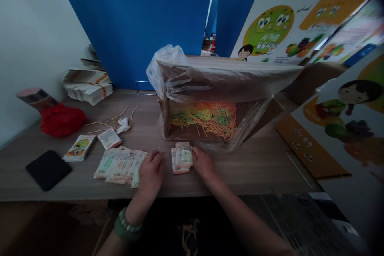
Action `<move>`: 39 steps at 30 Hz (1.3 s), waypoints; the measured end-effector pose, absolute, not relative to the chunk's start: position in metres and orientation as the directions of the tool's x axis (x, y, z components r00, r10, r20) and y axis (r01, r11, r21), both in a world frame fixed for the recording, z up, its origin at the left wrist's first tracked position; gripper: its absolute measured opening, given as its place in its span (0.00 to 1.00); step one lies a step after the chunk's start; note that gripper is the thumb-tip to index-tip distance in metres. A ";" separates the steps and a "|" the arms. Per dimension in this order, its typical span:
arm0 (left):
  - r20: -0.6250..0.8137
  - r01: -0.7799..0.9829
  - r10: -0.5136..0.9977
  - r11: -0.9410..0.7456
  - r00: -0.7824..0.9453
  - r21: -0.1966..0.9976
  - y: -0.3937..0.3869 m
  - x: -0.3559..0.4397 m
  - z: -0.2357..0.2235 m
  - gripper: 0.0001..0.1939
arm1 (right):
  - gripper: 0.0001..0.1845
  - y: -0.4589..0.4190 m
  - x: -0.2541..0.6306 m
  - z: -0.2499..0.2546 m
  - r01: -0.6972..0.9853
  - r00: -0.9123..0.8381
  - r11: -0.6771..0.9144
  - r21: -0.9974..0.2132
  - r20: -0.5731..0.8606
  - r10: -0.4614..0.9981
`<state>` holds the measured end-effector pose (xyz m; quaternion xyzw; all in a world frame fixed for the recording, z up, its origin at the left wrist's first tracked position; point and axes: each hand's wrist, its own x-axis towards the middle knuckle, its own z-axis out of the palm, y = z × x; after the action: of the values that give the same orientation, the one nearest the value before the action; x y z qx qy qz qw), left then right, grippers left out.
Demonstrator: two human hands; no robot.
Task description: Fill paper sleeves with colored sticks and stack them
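My left hand (152, 170) rests on the table with its fingers curled together, at the right edge of a spread of small clear packets (119, 165) with striped ends. What lies under those fingers, if anything, is hidden. My right hand (204, 165) pinches the right edge of a short stack of similar packets (182, 157), which lies flat between the two hands. Behind the stack a cardboard box (198, 131) lined with clear plastic (204, 84) opens toward me. Thin orange, yellow and green sticks (207, 118) lie loose inside it.
To the left are a printed carton (79, 148), another small packet (109, 139), a black square pad (48, 170), a red cloth-like bundle (61, 120) and stacked white cartons (88, 85). Large printed boxes (315, 128) stand at the right. A blue panel (135, 20) rises behind the table.
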<state>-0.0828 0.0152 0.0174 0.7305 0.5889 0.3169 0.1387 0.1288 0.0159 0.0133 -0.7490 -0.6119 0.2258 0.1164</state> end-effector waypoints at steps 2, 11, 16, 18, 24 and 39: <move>0.202 0.651 0.974 -0.221 0.105 0.726 0.025 -0.063 0.017 0.16 | 0.16 0.017 0.138 0.017 0.860 0.110 -0.164 -0.483 -0.139 0.984; -0.263 -0.030 0.943 0.275 0.205 0.961 0.066 -0.014 0.014 0.13 | 0.12 0.043 0.162 0.020 0.438 -0.116 0.033 -0.899 -0.021 0.993; -0.189 0.234 0.973 0.155 0.130 0.960 0.064 -0.010 0.022 0.06 | 0.16 0.076 0.216 0.037 0.900 0.226 -0.203 -0.387 0.015 0.974; -0.076 0.382 0.971 -0.017 0.225 0.924 0.061 0.000 0.028 0.08 | 0.21 0.090 0.232 0.039 0.957 0.243 -0.241 -0.164 -0.007 0.970; 0.130 0.412 0.794 -0.439 0.594 0.799 0.072 0.055 0.032 0.10 | 0.22 0.119 0.240 0.029 0.994 0.108 -0.106 0.036 -0.055 0.993; 0.018 0.432 0.770 -0.377 0.638 0.819 0.096 0.054 0.007 0.10 | 0.18 0.137 0.263 0.028 0.841 0.379 -0.337 -0.424 0.017 0.925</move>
<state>0.0544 0.0960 0.0074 0.8043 0.3736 0.2037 0.4148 0.2634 0.1368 0.0279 -0.8096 -0.5454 0.1142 0.1847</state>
